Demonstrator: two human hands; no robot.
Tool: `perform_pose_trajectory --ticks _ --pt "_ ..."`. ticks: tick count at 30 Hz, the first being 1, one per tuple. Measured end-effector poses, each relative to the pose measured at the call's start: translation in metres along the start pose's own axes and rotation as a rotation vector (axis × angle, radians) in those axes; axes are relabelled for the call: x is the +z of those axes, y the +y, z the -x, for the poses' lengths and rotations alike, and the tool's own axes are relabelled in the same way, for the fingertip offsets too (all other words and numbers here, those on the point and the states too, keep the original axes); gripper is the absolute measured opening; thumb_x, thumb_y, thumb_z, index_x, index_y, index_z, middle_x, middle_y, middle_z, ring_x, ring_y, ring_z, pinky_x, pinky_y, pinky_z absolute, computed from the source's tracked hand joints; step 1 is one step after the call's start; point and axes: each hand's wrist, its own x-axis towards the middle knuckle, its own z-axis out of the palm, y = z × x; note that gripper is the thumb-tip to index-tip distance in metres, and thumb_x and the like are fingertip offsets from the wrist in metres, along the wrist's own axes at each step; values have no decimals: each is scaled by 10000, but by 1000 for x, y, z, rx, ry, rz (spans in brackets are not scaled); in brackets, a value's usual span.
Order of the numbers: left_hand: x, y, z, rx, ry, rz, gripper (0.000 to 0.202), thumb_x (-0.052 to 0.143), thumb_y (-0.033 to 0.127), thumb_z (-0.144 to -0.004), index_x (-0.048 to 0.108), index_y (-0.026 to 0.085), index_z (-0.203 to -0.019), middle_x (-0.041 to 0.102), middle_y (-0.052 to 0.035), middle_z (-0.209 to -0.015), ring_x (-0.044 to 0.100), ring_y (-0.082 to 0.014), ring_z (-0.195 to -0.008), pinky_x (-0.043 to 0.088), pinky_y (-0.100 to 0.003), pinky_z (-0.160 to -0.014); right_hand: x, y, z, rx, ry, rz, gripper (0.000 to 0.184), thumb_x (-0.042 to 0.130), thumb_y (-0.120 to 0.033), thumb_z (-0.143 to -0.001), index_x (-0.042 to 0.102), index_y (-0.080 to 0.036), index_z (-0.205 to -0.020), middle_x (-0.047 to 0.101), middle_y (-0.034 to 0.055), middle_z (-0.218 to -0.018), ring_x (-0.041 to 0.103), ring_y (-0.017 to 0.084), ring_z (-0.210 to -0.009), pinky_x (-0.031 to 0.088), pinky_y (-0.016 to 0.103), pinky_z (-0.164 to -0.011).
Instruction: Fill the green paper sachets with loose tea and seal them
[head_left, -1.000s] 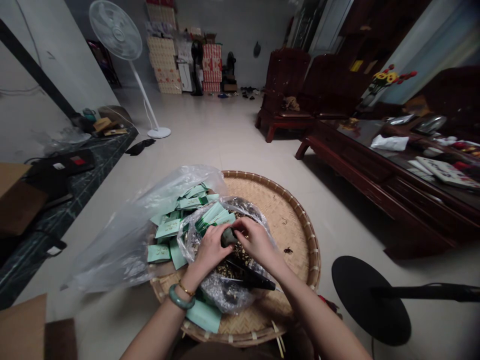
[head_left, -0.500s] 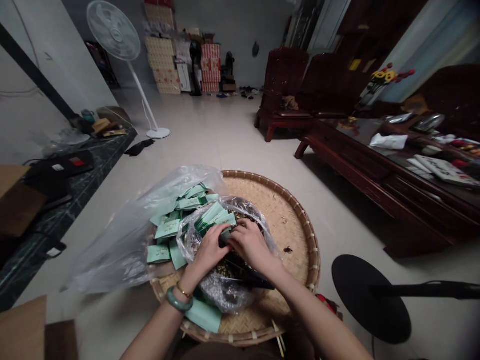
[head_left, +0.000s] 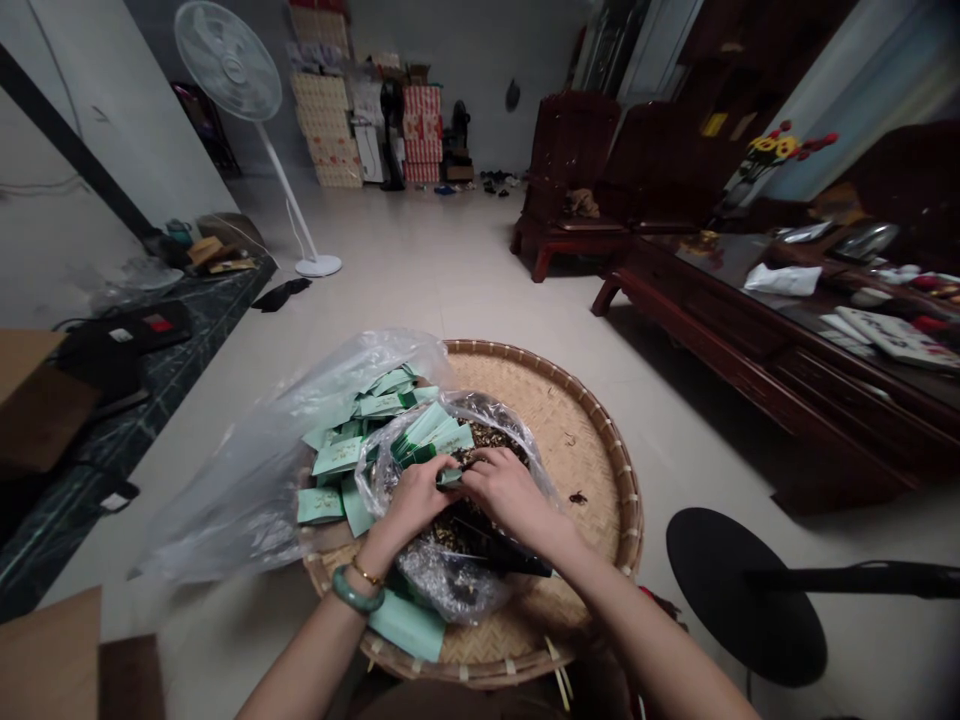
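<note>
Over a clear plastic bag (head_left: 459, 590) of dark, loose dried leaf-like bits (head_left: 491, 432), my two hands meet at a small green packet (head_left: 450, 478). My left hand (head_left: 414, 500) pinches its left side between thumb and fingers. The curled fingers of my right hand (head_left: 514, 500) close at its right end; their tips are partly hidden. Several flat light-green packets (head_left: 435, 430) lie fanned on the bag just beyond my hands. More green packets (head_left: 337, 457) are heaped at the left. Everything rests on a round woven bamboo tray (head_left: 592, 440).
A large clear plastic sheet or bag (head_left: 247, 510) spills over the tray's left edge. A black round stand base (head_left: 742, 600) is at the right, near a dark wooden table (head_left: 697, 340). A white fan (head_left: 289, 190) stands ahead left, and a cardboard box (head_left: 52, 650) sits lower left.
The small packet between my hands has turned and shows more of its green side. My left hand has shifted slightly left and down; the view has moved a little.
</note>
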Motion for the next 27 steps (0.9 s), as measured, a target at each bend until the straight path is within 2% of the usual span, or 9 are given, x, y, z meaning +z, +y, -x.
perform_pose_trajectory --ticks 2,7,10,12,14,18,21,24,27 --pt "-4 3 -1 -23 -39 -36 259 679 162 -720 674 215 -974 732 -25 -865 682 -216 -792 502 -283 -715 -4 1 -1 -9 -29 14 87 583 -194 -886 666 -195 -861 703 67 -828 578 252 -1000 442 392 -846" --pt "-10 7 -3 53 -77 -11 279 672 158 -727 703 218 -998 746 -32 -946 685 -217 -845 493 -271 -750 -12 4 2 -41 6 -122 174 514 -199 -925 671 -175 -855 694 73 -811 606 209 -909 469 336 -812" --pt "-11 5 -3 23 -74 27 189 677 204 -738 729 198 -920 752 -23 -852 684 -204 -772 487 -252 -690 -17 9 7 -23 168 -299 213 482 -232 -941 666 -162 -859 679 76 -809 610 179 -811 488 296 -741" --pt "-11 4 -2 -13 -38 43 208 691 199 -726 727 192 -931 755 -27 -875 689 -208 -797 487 -254 -705 -21 12 10 63 332 -378 211 483 -243 -939 661 -169 -853 670 65 -782 610 170 -759 489 291 -707" --pt "-11 3 0 -19 -9 41 230 700 196 -720 722 197 -949 756 -33 -917 692 -215 -835 491 -264 -736 -24 14 10 122 411 -416 163 516 -260 -922 661 -185 -909 671 59 -815 617 173 -770 495 304 -721" --pt "-10 7 1 23 -3 -5 219 684 201 -731 724 204 -946 757 -40 -908 694 -217 -807 502 -276 -719 -24 10 1 -17 265 -410 242 580 -279 -890 633 -230 -1120 662 75 -1007 608 192 -922 503 327 -794" --pt "-10 10 3 37 -11 -29 203 678 183 -732 724 201 -929 757 -39 -872 694 -213 -781 506 -274 -702 -22 8 -6 -107 248 -433 172 538 -225 -912 686 -211 -999 680 54 -827 612 173 -784 507 299 -713" --pt "-11 7 5 41 37 -1 200 704 196 -714 714 208 -913 755 -30 -889 694 -208 -794 514 -280 -719 -24 13 -3 9 399 -502 155 549 -238 -907 698 -211 -943 689 47 -801 626 172 -765 512 309 -716" --pt "-12 3 7 56 105 36 173 705 201 -711 697 205 -883 748 -24 -882 690 -205 -803 520 -300 -749 -28 20 9 141 414 -472 170 561 -238 -891 683 -226 -1010 686 62 -920 632 187 -846 515 346 -764"
